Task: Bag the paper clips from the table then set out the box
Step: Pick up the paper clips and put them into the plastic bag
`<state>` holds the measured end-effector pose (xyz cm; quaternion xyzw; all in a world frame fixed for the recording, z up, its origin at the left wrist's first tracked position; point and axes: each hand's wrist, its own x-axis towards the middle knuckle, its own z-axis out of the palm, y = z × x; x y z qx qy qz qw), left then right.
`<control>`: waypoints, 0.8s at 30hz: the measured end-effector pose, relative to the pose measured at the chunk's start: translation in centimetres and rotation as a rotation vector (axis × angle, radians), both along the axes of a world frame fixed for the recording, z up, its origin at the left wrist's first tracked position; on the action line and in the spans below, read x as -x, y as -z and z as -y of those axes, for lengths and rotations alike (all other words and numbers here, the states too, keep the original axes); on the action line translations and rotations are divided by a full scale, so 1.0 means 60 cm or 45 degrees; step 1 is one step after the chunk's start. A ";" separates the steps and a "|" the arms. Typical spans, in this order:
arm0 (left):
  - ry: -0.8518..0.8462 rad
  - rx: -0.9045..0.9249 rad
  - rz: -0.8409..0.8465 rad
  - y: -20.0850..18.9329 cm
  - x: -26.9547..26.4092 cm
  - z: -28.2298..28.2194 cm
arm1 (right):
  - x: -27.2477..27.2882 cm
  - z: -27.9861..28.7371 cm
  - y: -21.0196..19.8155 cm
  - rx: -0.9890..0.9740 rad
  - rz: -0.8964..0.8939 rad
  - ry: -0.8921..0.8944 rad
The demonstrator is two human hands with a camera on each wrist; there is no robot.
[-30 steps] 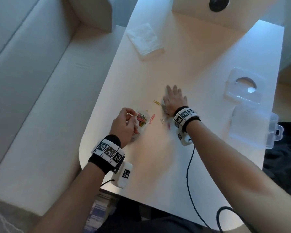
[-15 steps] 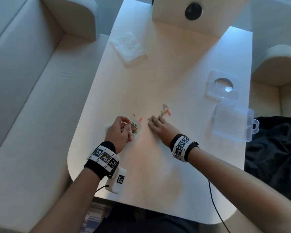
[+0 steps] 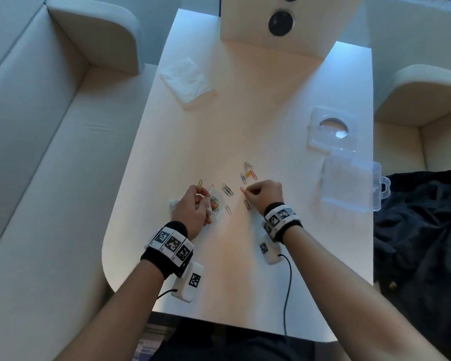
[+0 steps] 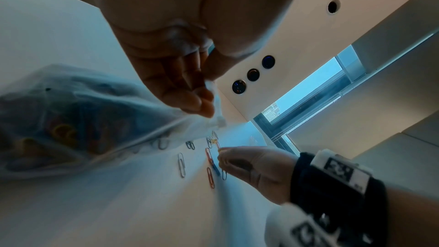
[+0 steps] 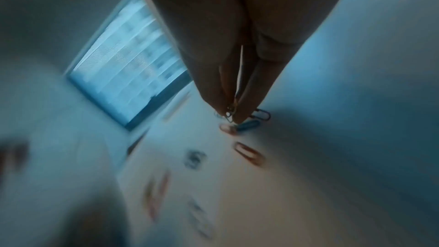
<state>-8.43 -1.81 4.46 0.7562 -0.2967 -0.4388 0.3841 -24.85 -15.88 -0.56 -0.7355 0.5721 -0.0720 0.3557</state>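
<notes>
My left hand point(image 3: 193, 204) pinches the edge of a small clear bag point(image 3: 216, 204) that lies on the white table point(image 3: 245, 269) with coloured paper clips inside. In the left wrist view the bag point(image 4: 71, 119) hangs from my fingertips point(image 4: 197, 104). Just right of it, my right hand point(image 3: 246, 192) pinches a paper clip point(image 5: 230, 113) at the table surface. Several loose clips lie around: a grey pair point(image 3: 227, 189), a silver one point(image 3: 227, 208), a dark one point(image 3: 247, 204) and a cluster point(image 3: 248, 173). The clear plastic box point(image 3: 349, 183) stands at the right edge.
A clear lid with a round hole point(image 3: 331, 128) lies behind the box. A folded white tissue point(image 3: 186, 79) sits at the far left of the table. Dark cloth point(image 3: 422, 230) lies off the right edge, a pale sofa point(image 3: 50, 178) on the left.
My right hand lay flat on the clips and slid them toward the bag; now its fingers are curled and pinch one clip. The left hand kept holding the bag.
</notes>
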 end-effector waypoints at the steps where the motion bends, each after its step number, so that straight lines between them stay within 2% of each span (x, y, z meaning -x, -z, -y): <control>1: 0.004 0.000 -0.012 -0.001 0.003 0.002 | 0.004 0.004 -0.006 -0.157 0.118 0.209; 2: 0.006 0.001 -0.025 -0.002 0.005 0.005 | 0.009 0.005 -0.012 -0.364 0.301 0.408; 4: 0.012 0.001 -0.044 -0.003 0.010 0.009 | 0.009 0.002 -0.031 -0.788 0.805 0.709; 5: 0.015 0.003 -0.046 -0.002 0.011 0.012 | 0.007 0.000 -0.042 -0.921 1.019 0.754; 6: 0.017 0.007 -0.044 0.000 0.013 0.014 | 0.002 -0.005 -0.053 -0.990 1.132 0.725; 8: 0.018 0.011 -0.035 0.004 0.017 0.019 | -0.011 -0.027 -0.075 -1.045 1.214 0.601; 11: 0.015 0.027 -0.045 0.004 0.024 0.025 | -0.026 -0.059 -0.081 -0.978 1.091 0.447; 16: 0.058 0.013 -0.033 0.003 0.025 0.029 | -0.040 -0.077 -0.077 -0.230 0.386 -0.107; 19: 0.074 0.019 0.003 0.006 0.023 0.029 | -0.056 -0.075 -0.083 0.039 0.081 -0.506; 21: 0.052 0.035 -0.019 0.001 0.021 0.028 | -0.061 -0.069 -0.089 0.088 0.013 -0.625; 24: 0.001 0.073 -0.052 -0.008 0.012 0.025 | -0.054 -0.043 -0.099 0.144 0.188 -0.590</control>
